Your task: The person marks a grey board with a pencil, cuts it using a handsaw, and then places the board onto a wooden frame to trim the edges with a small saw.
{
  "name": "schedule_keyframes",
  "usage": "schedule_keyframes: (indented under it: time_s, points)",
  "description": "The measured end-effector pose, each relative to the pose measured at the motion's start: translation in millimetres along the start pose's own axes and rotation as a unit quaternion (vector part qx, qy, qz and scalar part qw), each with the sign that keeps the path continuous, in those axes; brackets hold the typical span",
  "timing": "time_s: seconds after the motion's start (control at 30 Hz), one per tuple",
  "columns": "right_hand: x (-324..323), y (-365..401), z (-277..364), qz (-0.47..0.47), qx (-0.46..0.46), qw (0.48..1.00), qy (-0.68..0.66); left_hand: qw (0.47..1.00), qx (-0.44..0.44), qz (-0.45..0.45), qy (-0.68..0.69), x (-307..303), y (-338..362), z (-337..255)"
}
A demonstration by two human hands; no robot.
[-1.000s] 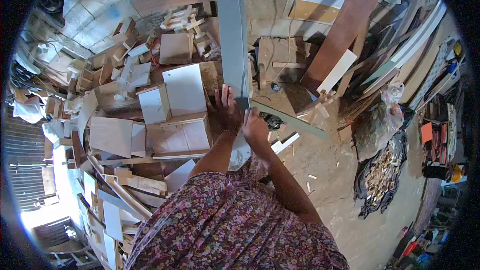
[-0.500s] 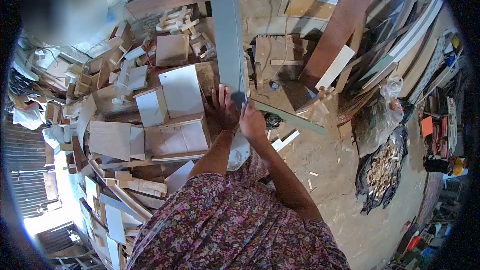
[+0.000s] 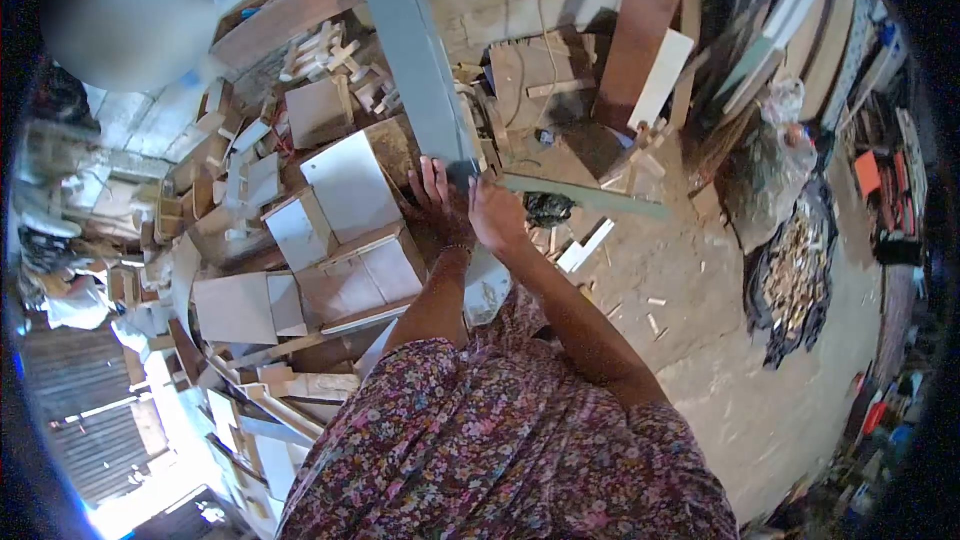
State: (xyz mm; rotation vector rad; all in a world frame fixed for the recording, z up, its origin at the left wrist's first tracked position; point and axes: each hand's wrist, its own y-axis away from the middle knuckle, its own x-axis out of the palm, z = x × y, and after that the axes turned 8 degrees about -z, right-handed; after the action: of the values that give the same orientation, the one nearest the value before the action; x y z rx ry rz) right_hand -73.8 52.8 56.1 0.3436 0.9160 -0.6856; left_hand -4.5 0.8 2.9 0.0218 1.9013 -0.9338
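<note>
A long grey board point(image 3: 412, 70) stretches away from me, with a dark line along its right side. My left hand point(image 3: 440, 208) lies at its near end, fingers stretched and fingertips on the grey surface. Close beside it, my right hand point(image 3: 497, 215) is closed at the board's right edge. Whatever those fingers hold is hidden or too small to name. Just right of that hand, a narrow greenish strip of wood point(image 3: 590, 196) slants off above the floor.
White-faced wooden pieces point(image 3: 350, 185) are stacked at left. A reddish-brown plank point(image 3: 645, 30) leans at the back. On the right, a black plastic sheet point(image 3: 757, 290) bears wood scraps, near a clear plastic bag point(image 3: 775, 180). Offcuts point(image 3: 585, 245) lie on the floor.
My view has turned, so the board now appears tilted further left and the surroundings have shifted. Both hands remain at the board's near end in much the same pose.
</note>
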Motion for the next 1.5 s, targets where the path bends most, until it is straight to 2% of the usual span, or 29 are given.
schedule_keyframes:
  time_s: [0.13, 0.23, 0.3, 0.4, 0.53, 0.6, 0.73, 0.8, 0.93, 1.0, 1.07, 1.2, 1.27, 1.33, 1.4, 1.43, 1.47, 1.5]
  points:
    - [1, 14, -9, -0.027, 0.036, 0.999, -0.004, 0.998, -0.006, -0.025, 0.048, -7, -3, -8]
    - [3, 12, -9, -0.030, 0.017, 0.999, 0.003, 1.000, 0.012, -0.005, -0.021, 5, -2, 3]
    - [5, 13, -10, -0.042, 0.015, 0.998, -0.034, 0.996, 0.027, -0.056, -0.071, 13, 3, 5]
    - [3, 14, -9, -0.041, 0.015, 0.999, -0.013, 0.996, 0.067, -0.034, -0.051, 18, 7, 13]
    - [-4, 21, -5, -0.101, -0.008, 0.992, -0.072, 0.996, 0.026, -0.034, -0.084, 15, 4, 7]
    - [-6, 19, -2, -0.180, -0.056, 0.979, -0.083, 0.995, 0.022, 0.007, -0.092, 9, 2, 5]
    - [-1, -12, 8, -0.151, -0.030, 0.986, -0.057, 0.985, 0.041, 0.021, -0.164, 11, 2, 7]
    - [9, -33, 13, -0.231, -0.085, 0.968, -0.054, 0.988, 0.043, 0.093, -0.117, -1, -1, 1]
    - [14, -55, 21, -0.200, -0.077, 0.977, -0.012, 0.990, 0.033, 0.111, -0.084, 4, -1, 3]
    - [16, -50, 15, -0.221, -0.105, 0.970, -0.015, 0.998, 0.012, 0.050, -0.027, -3, -2, -2]
    - [11, -45, 13, -0.200, -0.063, 0.974, -0.080, 0.998, 0.025, 0.048, -0.013, -2, -1, 1]
    - [0, -43, 6, -0.184, -0.061, 0.979, -0.066, 0.998, 0.039, 0.044, -0.001, 6, -3, 4]
    - [-6, -47, 13, -0.114, -0.013, 0.988, -0.102, 0.999, 0.044, 0.017, 0.002, 4, -2, 1]
    - [5, -46, 11, -0.156, -0.018, 0.978, -0.135, 0.999, 0.048, -0.013, -0.001, 5, 1, 3]
    - [10, -50, 11, -0.202, -0.027, 0.965, -0.165, 0.996, 0.058, -0.029, -0.059, 12, -1, 3]
    - [10, -49, 13, -0.231, -0.041, 0.956, -0.178, 0.995, 0.068, 0.021, -0.064, 1, -6, 0]
    - [11, -49, 16, -0.258, -0.054, 0.946, -0.190, 0.995, 0.070, 0.014, -0.064, 10, -4, 5]
    - [12, -49, 17, -0.259, -0.056, 0.949, -0.168, 0.996, 0.062, -0.032, -0.051, 29, 7, 14]
